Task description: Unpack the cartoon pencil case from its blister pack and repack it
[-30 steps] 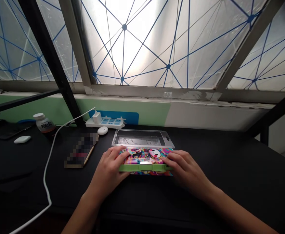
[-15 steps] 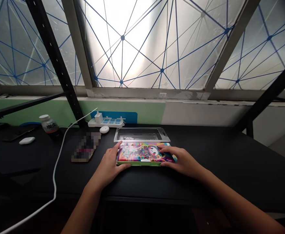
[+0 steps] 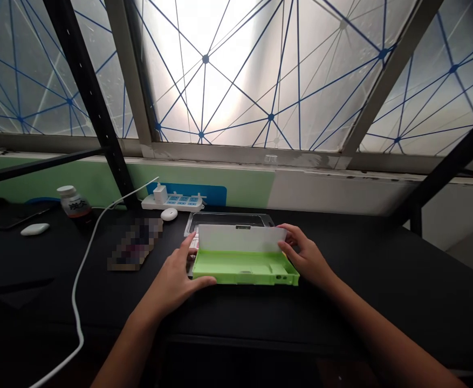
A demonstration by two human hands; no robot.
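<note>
A pencil case [image 3: 240, 265] lies on the black table with its lid swung up, showing a bright green inside and a pale grey lid lining [image 3: 240, 238]. Gripping the left end of the case is my left hand [image 3: 179, 269], its thumb along the front edge and its fingers behind. My right hand [image 3: 303, 252] pinches the lid's right edge between thumb and fingers. Behind the lid, a clear plastic package tray [image 3: 230, 217] is partly hidden.
Left of the case lie a blurred-out phone [image 3: 137, 245], a white round case [image 3: 169, 214] and a white mouse-like object [image 3: 35, 229]. A bottle [image 3: 74, 203], a power strip [image 3: 173, 201] and a white cable [image 3: 78, 285] are there too. Black posts [image 3: 90, 102] flank the window.
The pencil case's colourful lid has been raised, exposing the green inside. My right hand has moved from the lid's top to its raised right edge; my left hand stays at the left end.
</note>
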